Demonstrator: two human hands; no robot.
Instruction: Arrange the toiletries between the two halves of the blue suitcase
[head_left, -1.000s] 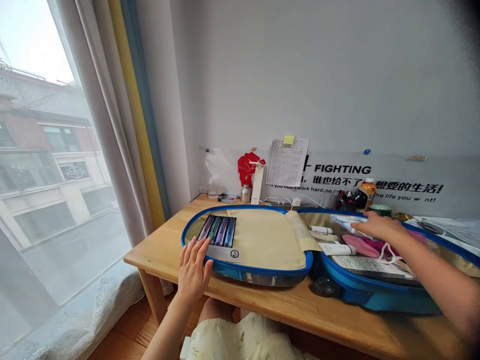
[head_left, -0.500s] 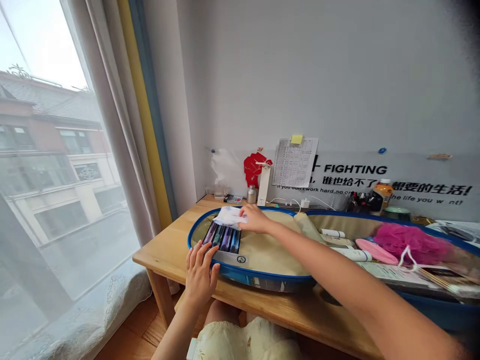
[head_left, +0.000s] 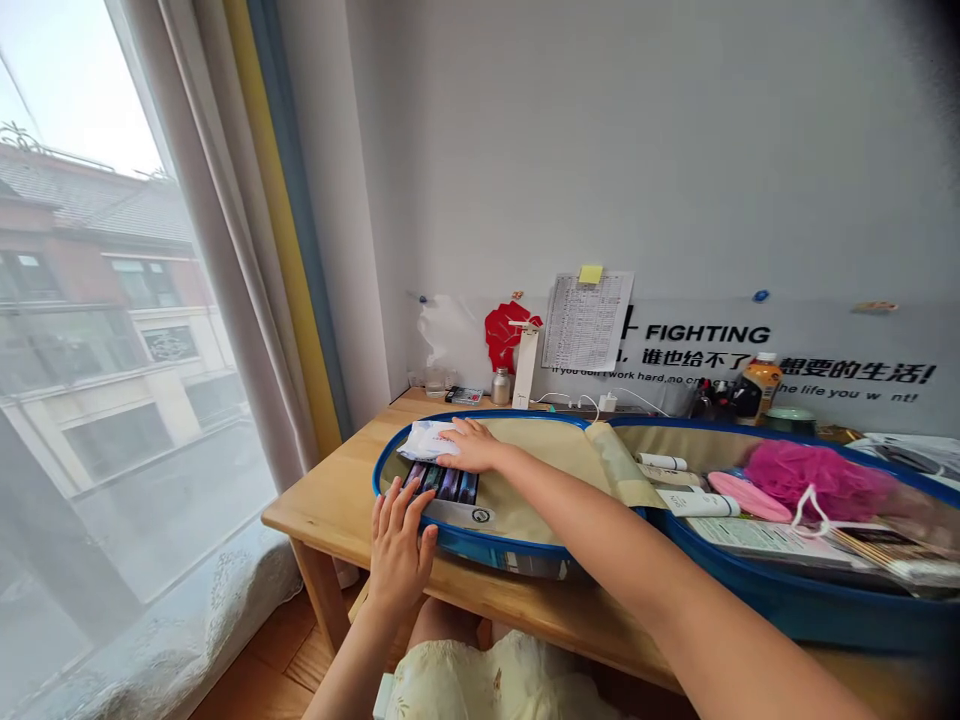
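Note:
My left hand (head_left: 401, 545) lies with its fingers stretched out over the blue rim of an open zip case (head_left: 525, 545), the fingertips at the front end of a flat box (head_left: 450, 487) with dark, coloured strips. Across the far part of that box rests a white soft packet with faint blue print (head_left: 426, 440), which looks like a pack of tissues. My right hand (head_left: 471, 446) is on the packet's right side, fingers spread and fairly flat, touching it from above. Part of the packet and box is hidden under that hand.
The case's right half holds a pink mesh bath puff (head_left: 817, 475), a pink oval item (head_left: 750, 495), white tubes (head_left: 701, 502) and thin wooden sticks (head_left: 885, 560). Behind stand a white upright lamp-like object (head_left: 526, 370), a small metallic bottle (head_left: 501, 386) and an orange bottle (head_left: 761, 385).
The white packet has moved left and now lies flatter over the box. My right hand has gone from pinching its edge to spread fingers on it. My left hand stays put.

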